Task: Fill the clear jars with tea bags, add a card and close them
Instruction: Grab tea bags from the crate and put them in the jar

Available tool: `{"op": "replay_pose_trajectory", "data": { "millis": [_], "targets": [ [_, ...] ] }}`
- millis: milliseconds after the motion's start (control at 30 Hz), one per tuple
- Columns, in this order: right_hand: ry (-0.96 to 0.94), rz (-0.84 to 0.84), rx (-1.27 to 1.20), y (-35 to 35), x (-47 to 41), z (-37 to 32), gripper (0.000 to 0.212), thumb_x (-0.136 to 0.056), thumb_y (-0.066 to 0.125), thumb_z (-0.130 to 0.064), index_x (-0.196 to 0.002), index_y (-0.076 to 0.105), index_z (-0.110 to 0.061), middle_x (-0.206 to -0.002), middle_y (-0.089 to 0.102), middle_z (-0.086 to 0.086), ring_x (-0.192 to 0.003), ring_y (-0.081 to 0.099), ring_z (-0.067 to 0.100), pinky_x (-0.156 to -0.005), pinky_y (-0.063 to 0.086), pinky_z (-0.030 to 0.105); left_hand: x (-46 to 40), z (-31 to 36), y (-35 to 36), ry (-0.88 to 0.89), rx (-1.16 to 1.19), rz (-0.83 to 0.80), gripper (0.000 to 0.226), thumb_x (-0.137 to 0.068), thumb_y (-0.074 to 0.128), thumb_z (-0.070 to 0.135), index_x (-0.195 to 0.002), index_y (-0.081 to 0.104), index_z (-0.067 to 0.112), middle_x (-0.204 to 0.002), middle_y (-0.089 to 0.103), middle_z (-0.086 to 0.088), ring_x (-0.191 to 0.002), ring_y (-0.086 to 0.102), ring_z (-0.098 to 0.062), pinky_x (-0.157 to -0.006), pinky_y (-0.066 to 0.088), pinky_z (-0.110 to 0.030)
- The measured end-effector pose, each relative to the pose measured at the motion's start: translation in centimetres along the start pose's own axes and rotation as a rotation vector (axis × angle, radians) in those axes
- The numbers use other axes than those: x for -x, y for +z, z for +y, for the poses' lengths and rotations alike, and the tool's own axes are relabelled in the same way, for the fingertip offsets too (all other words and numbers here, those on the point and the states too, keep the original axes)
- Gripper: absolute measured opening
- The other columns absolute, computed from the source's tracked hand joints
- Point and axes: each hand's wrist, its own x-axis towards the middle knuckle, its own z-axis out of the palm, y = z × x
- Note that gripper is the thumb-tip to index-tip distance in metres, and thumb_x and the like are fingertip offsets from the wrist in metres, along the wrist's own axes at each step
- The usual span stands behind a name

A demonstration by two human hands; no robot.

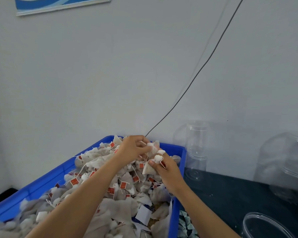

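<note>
While both my arms reach over the blue crate (176, 212), my hands meet at the far end of the heap of tea bags (127, 188); my left hand (133, 148) has its fingers curled, pinching a bunched white bag (153, 148) at the top of the pile; my right hand (169, 170) grips another pyramid bag (149, 168) betw. thumb and fingers, w/ its white knot and red tag poking up past the knuckles; the two held bags touch each other, just above the heap. Crate is piled w/ greyish mesh bags, strings and small red tags all over; a white paper slip (143, 214) lies among them near the crate's right wall. Clear jars (196, 148) stand stacked just right of the crate, against the wall (93, 74); more clear jars (286, 165) sit farther right on the dark tabletop (222, 194), blurry; an open clear jar rim (265, 225) shows at bottom right. Thin dark cable (196, 73) runs down the wall behind the crate; blue-and-white picture (58, 4) hangs top left.
</note>
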Motion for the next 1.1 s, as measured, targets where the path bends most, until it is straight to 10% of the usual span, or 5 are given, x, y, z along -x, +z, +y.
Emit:
{"op": "replay_pose_trajectory", "data": {
  "millis": [233,367,500,967,1100],
  "targets": [
    [0.007,0.086,0.051,-0.4,0.0,0.5,0.007,-0.094,0.060,-0.024,-0.101,0.062,-0.021,-0.098,0.066,-0.001,-0.092,0.063,0.012,-0.083,0.054,0.026,-0.9,-2.3,0.6,-0.092,0.143,-0.059,0.015,-0.098,0.055,0.018,-0.097,0.069,0.013,-0.092,0.075,-0.003,-0.075,0.072,-0.019,-0.071,0.061,-0.036],
    [0.047,0.218,0.122,-0.9,-0.3,0.9,0.014,-0.093,0.061,-0.024,-0.085,0.052,-0.032,-0.089,0.057,-0.010,-0.086,0.057,0.008,-0.075,0.046,0.017,-0.6,-6.8,1.9,-0.052,-0.749,-0.044,0.024,-0.096,0.050,0.012,-0.112,0.064,0.023,-0.116,0.064,0.004,-0.101,0.059,-0.013,-0.088,0.049,-0.027],
    [0.050,0.210,0.154,-1.0,-0.4,1.3,0.016,-0.094,0.060,-0.025,-0.083,0.051,-0.033,-0.088,0.056,-0.010,-0.085,0.058,0.007,-0.071,0.045,0.013,-0.3,-9.8,3.9,0.000,-1.114,-0.099,0.043,-0.095,0.055,0.021,-0.137,0.045,0.022,-0.141,0.045,0.002,-0.129,0.041,-0.019,-0.098,0.046,-0.032],
    [0.078,0.136,0.261,-0.6,-0.8,1.7,0.017,-0.093,0.060,-0.034,-0.105,0.052,-0.025,-0.098,0.053,-0.014,-0.092,0.054,0.003,-0.073,0.043,0.011,-2.0,-8.1,2.5,0.098,-1.047,0.008,0.018,-0.093,0.057,0.037,-0.110,0.064,0.035,-0.117,0.060,0.012,-0.109,0.053,-0.011,-0.083,0.043,-0.024],
    [0.080,0.048,0.183,-0.5,-0.4,0.9,0.012,-0.094,0.060,-0.031,-0.104,0.055,-0.026,-0.104,0.059,-0.006,-0.096,0.058,0.010,-0.087,0.053,0.032,-1.9,-5.4,0.3,0.165,-0.849,-0.034,0.016,-0.092,0.055,0.047,-0.091,0.064,0.034,-0.096,0.064,0.012,-0.091,0.057,-0.009,-0.078,0.044,-0.026]
  ]
}}
